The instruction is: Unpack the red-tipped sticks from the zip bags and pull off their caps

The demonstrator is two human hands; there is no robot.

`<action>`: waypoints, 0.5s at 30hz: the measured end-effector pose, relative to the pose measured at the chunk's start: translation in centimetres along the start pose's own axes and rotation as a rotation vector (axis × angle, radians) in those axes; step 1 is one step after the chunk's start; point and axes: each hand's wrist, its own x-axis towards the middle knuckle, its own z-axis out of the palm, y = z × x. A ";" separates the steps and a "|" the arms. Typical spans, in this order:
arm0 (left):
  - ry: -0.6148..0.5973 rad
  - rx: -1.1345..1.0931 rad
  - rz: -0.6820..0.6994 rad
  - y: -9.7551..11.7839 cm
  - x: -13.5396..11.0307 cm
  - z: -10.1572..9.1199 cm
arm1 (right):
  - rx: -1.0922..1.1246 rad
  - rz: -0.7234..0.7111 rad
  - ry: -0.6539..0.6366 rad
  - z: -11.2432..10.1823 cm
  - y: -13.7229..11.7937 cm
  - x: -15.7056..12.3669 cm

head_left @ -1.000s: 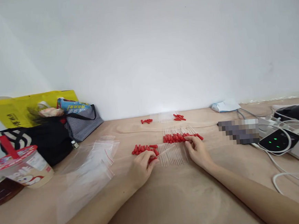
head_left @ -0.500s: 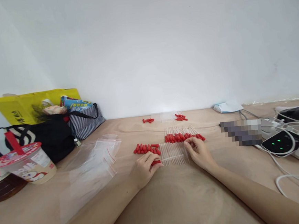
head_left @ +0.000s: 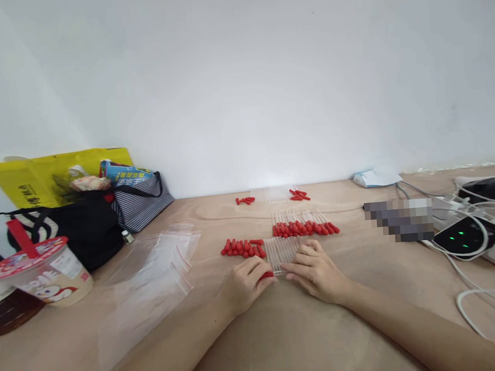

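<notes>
Passable over the bare table (head_left: 281,343) between the forearms (head_left: 178,345), and from the right one to the white cables (head_left: 458,306); pinched at centre by the left hand (head_left: 244,286) and right hand (head_left: 320,271), close together over clear tubes (head_left: 281,252); barred just beyond by red bulbs (head_left: 294,228); cluttered leftward by plastic bags (head_left: 147,299) and a lidded cup (head_left: 45,281); closed off at the far edge by the wall (head_left: 240,94).

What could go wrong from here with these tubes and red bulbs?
The right hand rests right at the tubes, which lie loose side by side, so a small nudge might push them out of line. The left hand grips one bulb close to a cluster of others and could scatter them. The left forearm passes near the bags and might drag one.
</notes>
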 end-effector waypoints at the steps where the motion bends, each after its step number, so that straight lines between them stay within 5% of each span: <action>1: -0.001 -0.003 0.005 0.1 0.1 0.0 | -0.003 -0.006 0.005 0.0 0.0 0.0; 15: -0.010 0.048 0.087 -0.2 -0.1 -0.1 | 0.065 -0.045 0.050 -0.1 0.1 -0.4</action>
